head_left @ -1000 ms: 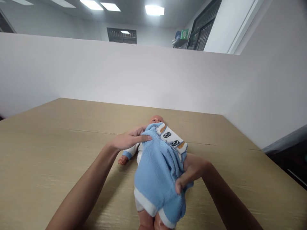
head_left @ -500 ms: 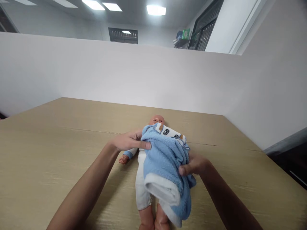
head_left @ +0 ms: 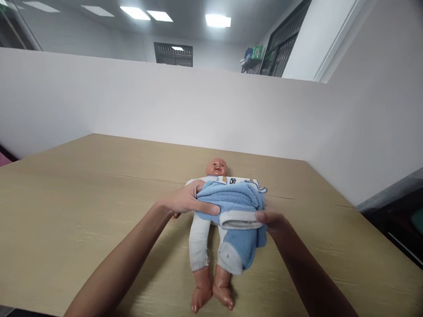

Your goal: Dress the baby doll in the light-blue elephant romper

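A baby doll (head_left: 199,246) in white clothing lies on its back, head toward the wall and bare feet toward me. Over its torso I hold a blue fleecy baby garment (head_left: 231,198) with white cuffs and an eye pattern along its top edge. My left hand (head_left: 190,200) is closed on the garment's left side, thumb on top and fingers underneath. At the other side, my right hand (head_left: 272,218) grips the fabric by a white cuff (head_left: 241,219); most of its fingers are hidden. One blue leg or sleeve with a white end hangs over the doll's leg.
The doll lies on a wide wood-coloured table (head_left: 99,198). Behind it rises a white partition wall (head_left: 185,105), with glass above showing a room beyond. A dark object (head_left: 393,220) stands past the table's right edge.
The garment has been raised and bunched, uncovering the doll's mouth and feet. My right hand has shifted up to the white cuff, and my left hand slightly rightward.
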Demonstrator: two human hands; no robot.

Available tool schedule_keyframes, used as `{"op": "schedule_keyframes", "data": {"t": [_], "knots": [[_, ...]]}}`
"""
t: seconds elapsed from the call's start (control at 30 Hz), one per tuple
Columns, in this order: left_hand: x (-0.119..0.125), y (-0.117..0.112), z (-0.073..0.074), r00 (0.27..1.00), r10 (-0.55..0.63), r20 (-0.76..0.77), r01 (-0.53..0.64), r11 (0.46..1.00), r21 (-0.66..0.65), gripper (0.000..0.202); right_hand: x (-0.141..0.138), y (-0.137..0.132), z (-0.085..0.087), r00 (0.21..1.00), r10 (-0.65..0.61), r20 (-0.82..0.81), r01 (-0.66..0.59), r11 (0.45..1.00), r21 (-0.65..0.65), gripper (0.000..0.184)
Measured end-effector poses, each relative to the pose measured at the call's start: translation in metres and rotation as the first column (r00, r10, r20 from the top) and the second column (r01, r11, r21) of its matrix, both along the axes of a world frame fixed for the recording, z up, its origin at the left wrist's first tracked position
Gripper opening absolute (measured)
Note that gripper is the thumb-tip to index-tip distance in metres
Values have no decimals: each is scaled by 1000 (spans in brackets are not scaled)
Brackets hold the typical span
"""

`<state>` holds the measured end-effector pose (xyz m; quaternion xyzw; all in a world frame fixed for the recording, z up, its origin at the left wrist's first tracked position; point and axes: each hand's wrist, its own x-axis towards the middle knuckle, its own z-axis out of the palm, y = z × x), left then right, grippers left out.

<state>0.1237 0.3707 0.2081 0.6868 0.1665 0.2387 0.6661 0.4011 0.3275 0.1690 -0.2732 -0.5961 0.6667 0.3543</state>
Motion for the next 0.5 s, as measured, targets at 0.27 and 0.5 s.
{"op": "schedule_keyframes", "data": {"t": [0.27,0.5], "knots": [[-8,-83,-44,986,144,87,-127,975,-184,45,-7,-73,17,948,-80,307,17,979,201,76],[1,-167,-72,935,345,-83,-355,911,-208,51,-34,-118,11,772,-397,497,214,898,384,56]]}}
